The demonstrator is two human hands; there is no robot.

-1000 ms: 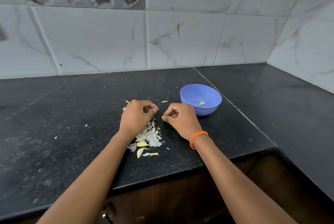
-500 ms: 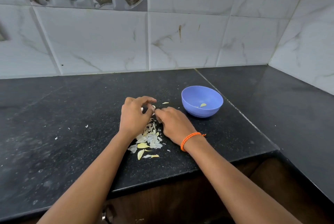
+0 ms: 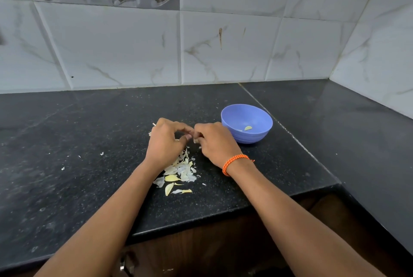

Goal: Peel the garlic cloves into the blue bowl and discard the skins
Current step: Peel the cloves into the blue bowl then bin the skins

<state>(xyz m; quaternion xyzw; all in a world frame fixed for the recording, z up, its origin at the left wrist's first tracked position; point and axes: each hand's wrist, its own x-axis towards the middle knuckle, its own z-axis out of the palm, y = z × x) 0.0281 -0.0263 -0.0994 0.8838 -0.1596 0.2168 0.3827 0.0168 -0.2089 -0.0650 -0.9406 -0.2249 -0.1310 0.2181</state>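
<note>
My left hand [image 3: 165, 142] and my right hand [image 3: 216, 143] meet fingertip to fingertip just above the black counter, pinching a small pale garlic clove [image 3: 194, 137] that the fingers mostly hide. Under and behind the hands lies a heap of white and yellow garlic skins [image 3: 178, 170]. The blue bowl [image 3: 247, 123] stands right of my right hand, a short gap away. One peeled clove [image 3: 248, 128] lies inside it.
The black stone counter [image 3: 89, 153] has small skin flecks on its left part. A tiled wall runs along the back and the right side. The counter's front edge is close to my forearms, with a dark wood cabinet below it.
A second ago the hands were apart. My right hand moved left to meet the left, and both now work together slightly higher on the counter.
</note>
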